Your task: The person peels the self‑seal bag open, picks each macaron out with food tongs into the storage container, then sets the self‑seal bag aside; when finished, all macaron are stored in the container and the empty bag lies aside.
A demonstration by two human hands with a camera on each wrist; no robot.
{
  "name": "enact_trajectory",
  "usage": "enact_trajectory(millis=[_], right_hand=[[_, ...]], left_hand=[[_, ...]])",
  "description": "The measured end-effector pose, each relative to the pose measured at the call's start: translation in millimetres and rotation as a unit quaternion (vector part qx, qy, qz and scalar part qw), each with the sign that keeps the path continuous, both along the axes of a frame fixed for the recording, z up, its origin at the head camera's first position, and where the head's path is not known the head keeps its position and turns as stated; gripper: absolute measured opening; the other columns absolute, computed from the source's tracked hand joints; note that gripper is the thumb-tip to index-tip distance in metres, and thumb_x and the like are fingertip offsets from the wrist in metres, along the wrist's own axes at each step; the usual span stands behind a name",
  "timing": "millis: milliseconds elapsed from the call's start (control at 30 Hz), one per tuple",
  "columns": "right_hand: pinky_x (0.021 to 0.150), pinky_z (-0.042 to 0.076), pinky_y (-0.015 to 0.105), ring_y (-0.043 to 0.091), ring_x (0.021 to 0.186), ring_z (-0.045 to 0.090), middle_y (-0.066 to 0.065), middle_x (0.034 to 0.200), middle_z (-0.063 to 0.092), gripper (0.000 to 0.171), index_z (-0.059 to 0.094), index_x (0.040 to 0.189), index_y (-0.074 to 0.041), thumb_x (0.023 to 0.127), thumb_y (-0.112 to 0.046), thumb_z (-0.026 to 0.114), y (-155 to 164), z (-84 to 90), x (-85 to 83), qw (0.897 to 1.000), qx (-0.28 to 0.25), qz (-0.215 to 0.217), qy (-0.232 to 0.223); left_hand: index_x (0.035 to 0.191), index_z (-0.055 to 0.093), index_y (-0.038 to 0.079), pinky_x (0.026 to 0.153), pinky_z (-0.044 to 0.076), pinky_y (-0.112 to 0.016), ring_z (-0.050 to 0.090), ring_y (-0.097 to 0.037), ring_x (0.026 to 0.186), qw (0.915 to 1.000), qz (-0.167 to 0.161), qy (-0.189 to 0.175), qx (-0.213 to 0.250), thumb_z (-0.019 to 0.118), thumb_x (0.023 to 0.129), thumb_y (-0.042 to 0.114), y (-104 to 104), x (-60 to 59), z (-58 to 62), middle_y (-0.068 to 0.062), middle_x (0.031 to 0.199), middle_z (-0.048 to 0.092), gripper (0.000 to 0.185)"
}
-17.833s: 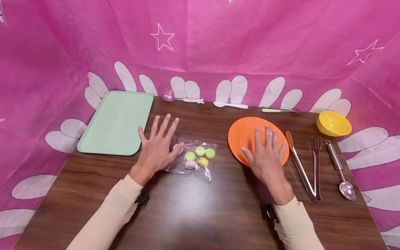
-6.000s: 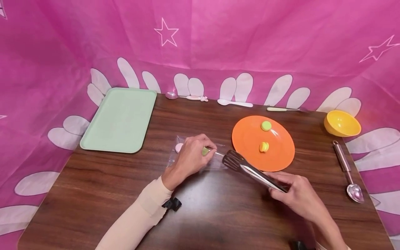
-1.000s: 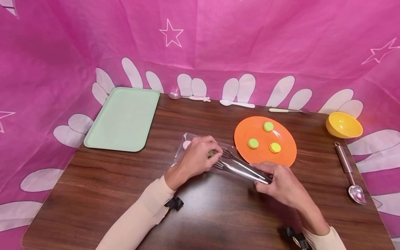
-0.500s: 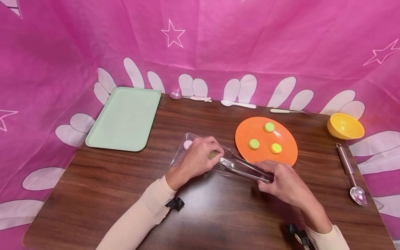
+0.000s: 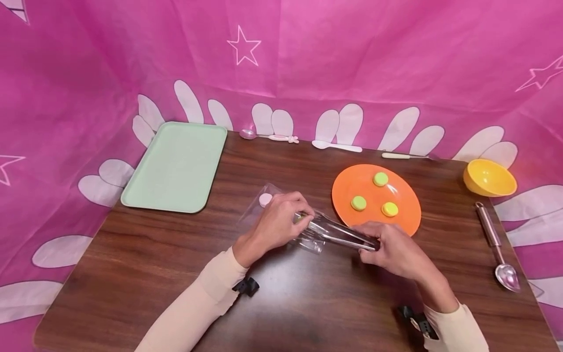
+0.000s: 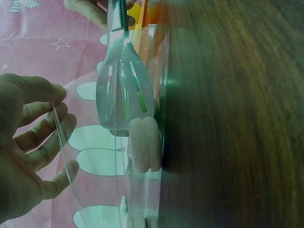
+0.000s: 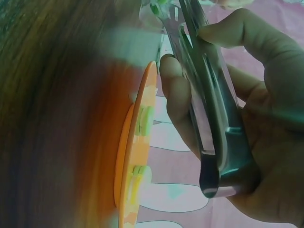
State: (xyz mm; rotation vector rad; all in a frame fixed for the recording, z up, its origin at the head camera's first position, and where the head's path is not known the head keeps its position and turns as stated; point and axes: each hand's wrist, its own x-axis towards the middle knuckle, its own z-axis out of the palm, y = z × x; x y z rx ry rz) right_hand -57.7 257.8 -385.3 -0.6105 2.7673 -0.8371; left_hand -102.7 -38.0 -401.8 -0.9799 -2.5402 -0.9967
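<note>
My left hand (image 5: 279, 217) pinches the edge of a clear plastic bag (image 5: 252, 210) between thumb and fingertips. My right hand (image 5: 396, 249) grips metal tongs (image 5: 343, 234) near their bend, the arms squeezed close together. In the left wrist view the slotted tong head (image 6: 124, 95) is within the bag, with green showing through its slots. Just by its tip stands a pale pink macaron (image 6: 145, 145). Another pale pink macaron (image 5: 265, 199) shows at the bag's far left corner in the head view. Two green macarons (image 5: 380, 179) and a yellow macaron (image 5: 389, 209) lie on the orange plate (image 5: 343, 188).
A pale green tray (image 5: 176, 166) lies at the back left. Along the back edge are a pink-handled spoon (image 5: 281, 139), a white spoon (image 5: 336, 146) and a fork-like utensil (image 5: 396, 156). A yellow bowl (image 5: 489, 178) and a metal scoop (image 5: 506, 276) stand at the right.
Earlier both hands were spread flat, the tongs lay on the table and the plate was bare. Since then three macarons have come onto the plate. In the last second the tong arms have drawn closer together.
</note>
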Motion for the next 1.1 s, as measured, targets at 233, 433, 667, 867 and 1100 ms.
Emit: enact_trajectory(millis=[233, 433, 667, 867, 1100], right_hand=[[0.069, 0.048, 0.022, 0.009, 0.083, 0.062, -0.004, 0.103, 0.078, 0.051, 0.079, 0.128, -0.012, 0.079, -0.002, 0.086, -2, -4.6, 4.0, 1.0, -0.004, -0.004, 0.014], [0.076, 0.051, 0.023, 0.008, 0.089, 0.064, -0.002, 0.11, 0.081, 0.053, 0.079, 0.128, -0.014, 0.076, -0.003, 0.087, 1, -4.2, 7.8, 0.999, 0.004, -0.016, 0.046], [0.077, 0.047, 0.012, 0.005, 0.091, 0.063, 0.0, 0.111, 0.082, 0.053, 0.081, 0.124, -0.014, 0.073, -0.001, 0.09, 19, -1.0, 14.6, 0.997, -0.017, -0.028, 0.066], [0.071, 0.044, 0.01, 0.0, 0.084, 0.057, 0.006, 0.104, 0.08, 0.045, 0.082, 0.119, -0.01, 0.076, -0.002, 0.09, 48, -2.1, 14.2, 0.996, -0.031, -0.057, 0.055], [0.064, 0.042, 0.016, -0.002, 0.08, 0.052, 0.017, 0.104, 0.077, 0.043, 0.079, 0.124, -0.003, 0.082, -0.005, 0.088, 76, 1.9, 5.0, 0.991, -0.009, -0.129, 0.032]], left_hand=[[0.096, 0.086, 0.014, 0.087, 0.058, -0.04, 0.076, -0.014, 0.088, 1.0, -0.002, -0.001, -0.004, 0.082, 0.092, 0.016, -1, -0.1, 0.4, 0.002, 0.091, 0.078, 0.006], [0.096, 0.086, 0.013, 0.09, 0.059, -0.04, 0.077, -0.014, 0.089, 1.0, 0.002, 0.003, -0.005, 0.081, 0.092, 0.016, -1, -0.3, 1.5, 0.002, 0.092, 0.078, 0.007], [0.095, 0.086, 0.014, 0.09, 0.058, -0.04, 0.077, -0.014, 0.091, 0.9998, 0.014, 0.001, -0.011, 0.08, 0.092, 0.015, -1, -1.3, -1.2, 0.002, 0.092, 0.079, 0.007], [0.094, 0.086, 0.014, 0.088, 0.057, -0.042, 0.077, -0.016, 0.091, 0.9995, 0.03, -0.001, -0.009, 0.082, 0.091, 0.015, -1, -1.0, -1.2, 0.002, 0.093, 0.079, 0.005], [0.094, 0.085, 0.014, 0.089, 0.058, -0.044, 0.078, -0.017, 0.092, 0.9992, 0.039, -0.003, 0.0, 0.082, 0.09, 0.015, -2, 0.1, 1.4, 0.0, 0.095, 0.08, 0.005]])
